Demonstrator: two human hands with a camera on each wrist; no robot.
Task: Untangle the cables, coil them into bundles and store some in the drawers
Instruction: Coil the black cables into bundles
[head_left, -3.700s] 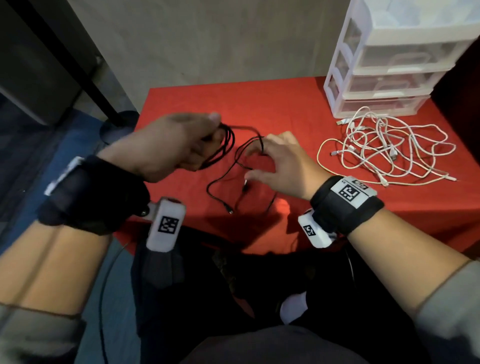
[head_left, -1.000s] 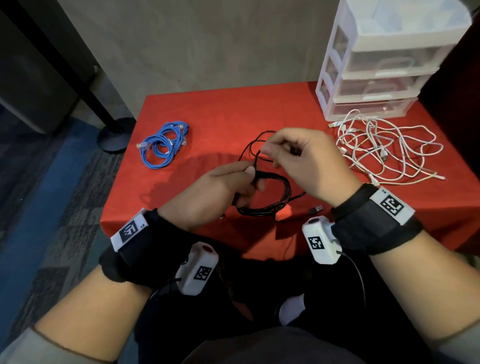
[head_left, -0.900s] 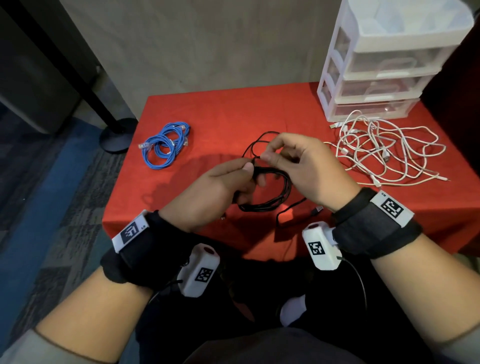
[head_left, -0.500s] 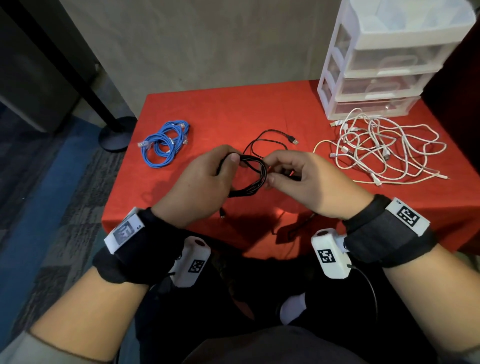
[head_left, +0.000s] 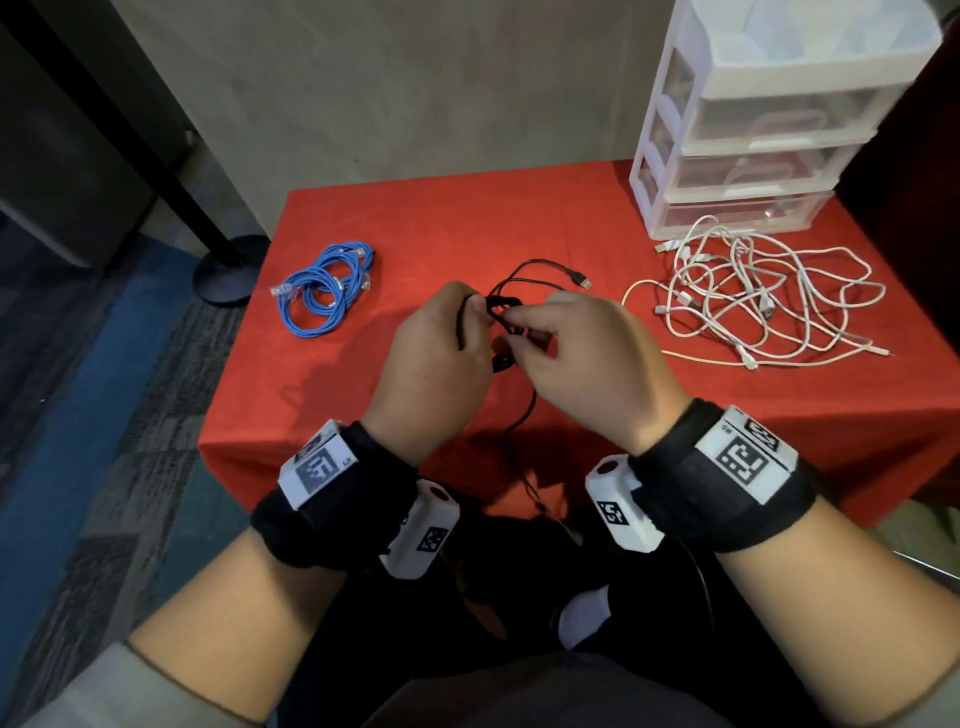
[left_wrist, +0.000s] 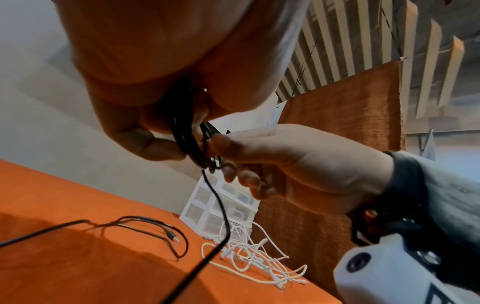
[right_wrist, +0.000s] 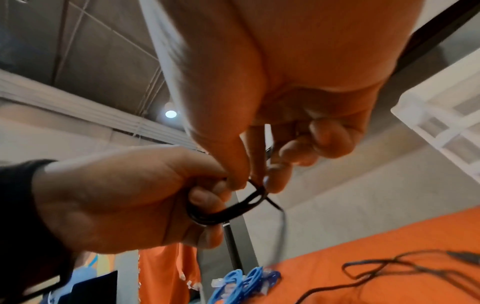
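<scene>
Black cable (head_left: 503, 332), thin and looped into a small coil, gripped by left hand (head_left: 431, 371), pinched by right hand (head_left: 587, 369) fingers (head_left: 524, 314)

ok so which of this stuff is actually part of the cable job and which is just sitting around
Part of the job:
- black cable, gripped by left hand and pinched by right hand
- white cable tangle
- blue cable bundle, already coiled
- drawer unit

Just there:
- red tablecloth
- black stand base on the floor
</scene>
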